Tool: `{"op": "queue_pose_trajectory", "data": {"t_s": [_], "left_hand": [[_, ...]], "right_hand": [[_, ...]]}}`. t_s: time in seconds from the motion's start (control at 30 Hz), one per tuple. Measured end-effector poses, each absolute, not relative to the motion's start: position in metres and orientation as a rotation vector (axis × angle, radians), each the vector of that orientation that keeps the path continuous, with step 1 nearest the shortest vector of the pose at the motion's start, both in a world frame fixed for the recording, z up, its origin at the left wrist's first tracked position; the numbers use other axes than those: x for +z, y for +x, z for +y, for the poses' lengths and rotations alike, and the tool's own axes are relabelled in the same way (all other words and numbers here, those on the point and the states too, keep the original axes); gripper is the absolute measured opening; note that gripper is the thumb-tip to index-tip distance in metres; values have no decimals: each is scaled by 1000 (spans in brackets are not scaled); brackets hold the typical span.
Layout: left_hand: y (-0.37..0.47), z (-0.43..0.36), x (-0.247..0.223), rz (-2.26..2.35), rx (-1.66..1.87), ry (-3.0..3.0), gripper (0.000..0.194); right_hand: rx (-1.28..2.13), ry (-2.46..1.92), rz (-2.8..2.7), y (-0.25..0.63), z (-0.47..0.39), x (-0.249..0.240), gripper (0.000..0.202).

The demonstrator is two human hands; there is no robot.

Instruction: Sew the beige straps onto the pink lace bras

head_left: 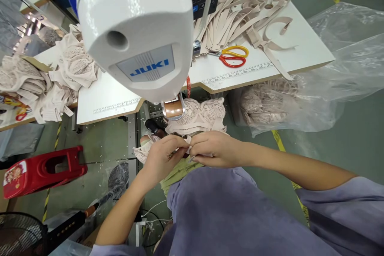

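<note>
A beige lace bra (198, 114) hangs over my lap below the sewing machine head, with more of its lace (144, 150) showing beside my left wrist. My left hand (165, 154) is closed, thumb and forefinger pinching a pale end of the bra. Close against it, my right hand (214, 150) is also closed, its curled fingers on the same narrow bit of fabric. A small shiny metal piece (191, 159) pokes out under the right fingertips; its kind cannot be made out. My fingers hide most of the pinched part.
A white JUKI sewing machine (136, 28) overhangs the hands. On the white table (222, 78) lie scissors (234, 56) and many beige straps (231, 20). Lace bras (75, 62) are piled at left. A plastic-lined bin (264, 104), red stool (45, 172) and fan (22, 234) stand around.
</note>
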State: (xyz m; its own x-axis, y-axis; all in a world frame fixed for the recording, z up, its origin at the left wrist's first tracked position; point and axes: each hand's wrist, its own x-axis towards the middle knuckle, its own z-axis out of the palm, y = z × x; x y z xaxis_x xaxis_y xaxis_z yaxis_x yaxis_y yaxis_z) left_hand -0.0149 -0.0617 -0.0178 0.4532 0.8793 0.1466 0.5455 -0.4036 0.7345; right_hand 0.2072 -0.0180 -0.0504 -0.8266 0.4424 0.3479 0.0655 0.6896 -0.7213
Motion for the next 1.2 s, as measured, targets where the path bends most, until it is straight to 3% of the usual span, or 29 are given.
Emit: {"op": "queue_pose_trajectory", "data": {"t_s": [0.13,0.3,0.47,0.63,0.8,1.2], "left_hand": [[-14,-61,-12,1213,626,2115,16],[-7,-57,-5,1353,249,2058,10],[-6,-45,-6,1396,79,1954,13],[-1,-47,-18,1261,530,1483,7],[12,-67,-39,1235,1031,1071,18],[11,-72,-46,1442,1184,1521,12]], "right_hand": [[790,-343,-2509,209,-22,-49,23],[490,-374,-2630,205,-31,-61,29],[660,-524,-2496,196,-30,-70,30],[1009,-640,-2203,193,-26,-58,28],[1002,-694,-2104,193,-26,-44,26],[1117,-834,-2029,191,-27,-37,23]]}}
